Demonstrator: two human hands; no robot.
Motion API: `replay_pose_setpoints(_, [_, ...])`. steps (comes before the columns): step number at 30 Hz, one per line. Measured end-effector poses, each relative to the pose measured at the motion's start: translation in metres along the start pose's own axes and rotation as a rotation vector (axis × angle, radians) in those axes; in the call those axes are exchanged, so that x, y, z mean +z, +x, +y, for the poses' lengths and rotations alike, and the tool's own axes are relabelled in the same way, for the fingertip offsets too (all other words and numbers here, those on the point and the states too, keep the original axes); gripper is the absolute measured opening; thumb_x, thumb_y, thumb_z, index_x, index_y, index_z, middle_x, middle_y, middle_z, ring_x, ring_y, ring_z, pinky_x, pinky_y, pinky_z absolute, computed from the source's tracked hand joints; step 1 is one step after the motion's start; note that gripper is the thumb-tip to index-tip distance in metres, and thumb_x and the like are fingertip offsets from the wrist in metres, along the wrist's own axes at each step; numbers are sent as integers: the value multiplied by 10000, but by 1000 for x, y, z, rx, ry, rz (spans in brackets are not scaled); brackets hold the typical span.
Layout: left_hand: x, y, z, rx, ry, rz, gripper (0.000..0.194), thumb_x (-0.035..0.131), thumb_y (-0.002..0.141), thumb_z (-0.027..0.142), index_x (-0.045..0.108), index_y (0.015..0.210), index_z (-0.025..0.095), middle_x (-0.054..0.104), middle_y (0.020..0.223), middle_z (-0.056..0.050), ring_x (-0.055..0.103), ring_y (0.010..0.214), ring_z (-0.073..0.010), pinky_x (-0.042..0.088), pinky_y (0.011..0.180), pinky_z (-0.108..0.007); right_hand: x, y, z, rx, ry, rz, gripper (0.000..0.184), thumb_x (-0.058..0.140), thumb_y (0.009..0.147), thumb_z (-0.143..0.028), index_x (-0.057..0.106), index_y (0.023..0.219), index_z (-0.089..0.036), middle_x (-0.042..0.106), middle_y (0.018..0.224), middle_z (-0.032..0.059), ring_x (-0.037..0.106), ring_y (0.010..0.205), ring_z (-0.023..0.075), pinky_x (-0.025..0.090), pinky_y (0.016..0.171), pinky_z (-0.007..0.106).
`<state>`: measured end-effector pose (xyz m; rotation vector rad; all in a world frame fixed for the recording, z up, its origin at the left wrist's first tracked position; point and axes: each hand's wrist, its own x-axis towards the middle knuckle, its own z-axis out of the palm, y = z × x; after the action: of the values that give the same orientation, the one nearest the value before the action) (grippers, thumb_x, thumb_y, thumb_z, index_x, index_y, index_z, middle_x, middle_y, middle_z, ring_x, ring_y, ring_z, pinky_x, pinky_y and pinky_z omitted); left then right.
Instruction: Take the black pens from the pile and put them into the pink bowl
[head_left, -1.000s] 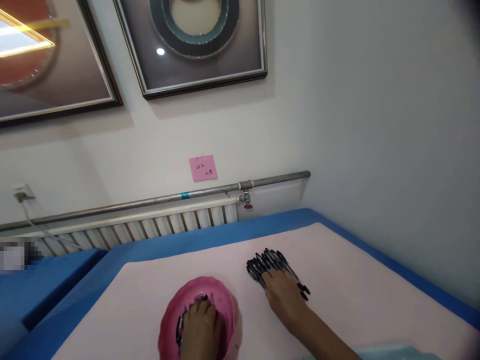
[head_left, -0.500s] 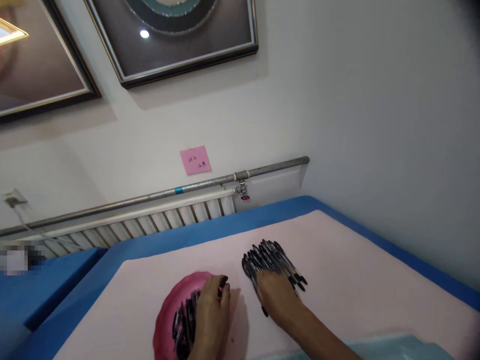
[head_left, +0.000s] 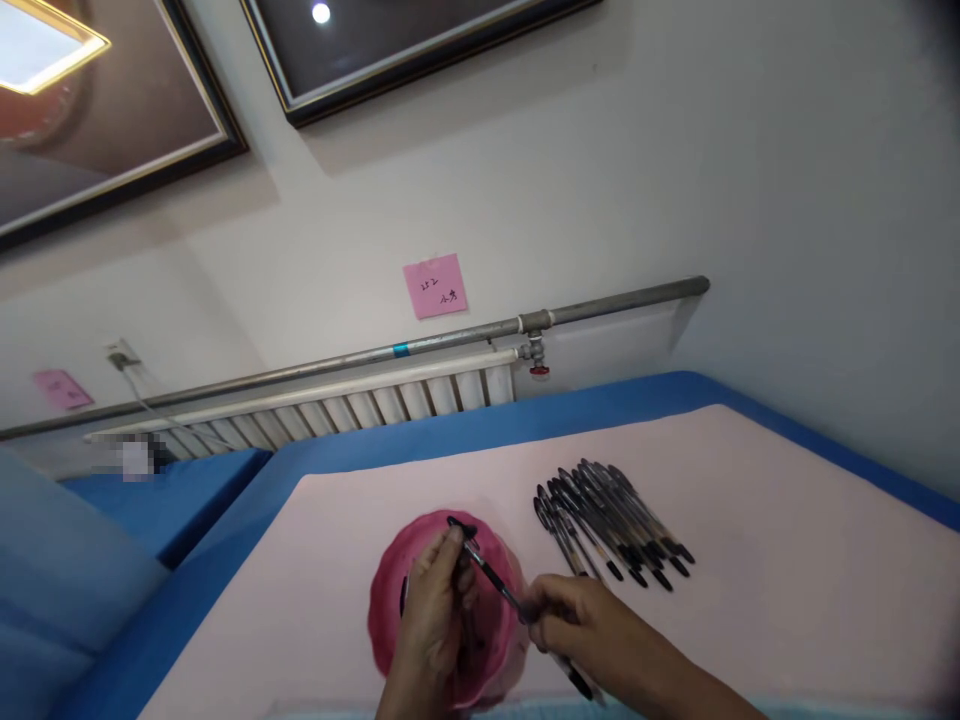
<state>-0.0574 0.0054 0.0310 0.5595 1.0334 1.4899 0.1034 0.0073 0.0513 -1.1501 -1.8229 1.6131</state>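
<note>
Pens [head_left: 611,515] lie bunched side by side on the pale pink cloth [head_left: 810,580], roughly parallel and slanting the same way, some overlapping; that common direction looks deliberate, perhaps so the group stays compact and easy to gather. They sit beyond the right hand [head_left: 600,625], apart from the pink bowl [head_left: 379,610], which seems to leave the space between the 2 places free for handling.

Both hands work at 1 dark-gripped pen [head_left: 496,582], held slantwise over and beside the bowl. The left hand [head_left: 433,595] is above the bowl, thumb and fingers pinched around the pen's black upper end; whether a cap is seated there or loose is too blurred to tell. The right hand is curled, its fingertips closed on the lower end. Gripping at 2 opposite ends probably gives control over both the angle and any pull or push along the barrel.

Below the right hand, a second black-tipped pen [head_left: 576,682] points towards the near edge; I cannot tell whether that hand holds it or it lies on the cloth. Bowl contents are mostly hidden by the left hand, though its position directly underneath would likely catch anything dropped.
</note>
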Motion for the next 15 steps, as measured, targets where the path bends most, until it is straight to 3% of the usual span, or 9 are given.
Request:
replay_pose_setpoints(4, [-16, -3, 19, 90, 187, 79, 327, 643, 679, 466, 475, 681, 185, 388, 490, 98, 329, 417, -46, 241, 414, -169, 2, -8, 6, 83, 122, -22, 135, 464, 660, -164, 587, 716, -168, 484, 579, -49, 402, 499, 76, 277, 455, 185])
replay_pose_setpoints(10, [-33, -6, 34, 160, 892, 140, 318, 631, 660, 437, 500, 524, 181, 454, 482, 55, 429, 498, -103, 288, 466, -210, 2, -12, 10, 127, 303, -5, 135, 477, 666, -212, 578, 740, -161, 525, 577, -37, 356, 458, 60, 234, 431, 186])
replay_pose_setpoints(12, [-29, -7, 32, 189, 929, 131, 283, 608, 684, 420, 538, 551, 181, 499, 525, 40, 455, 539, -112, 314, 492, -211, 1, -11, 11, 135, 333, -8, 123, 492, 659, -218, 569, 736, -160, 525, 569, -39, 344, 447, 54, 214, 425, 188])
replay_pose_setpoints(15, [-18, -11, 24, 72, 669, 40, 247, 599, 701, 426, 590, 680, 180, 504, 555, 42, 434, 503, -94, 320, 470, -202, 2, -9, 10, 138, 364, -2, 116, 503, 639, -229, 557, 720, -165, 533, 575, -36, 351, 431, 53, 210, 415, 196])
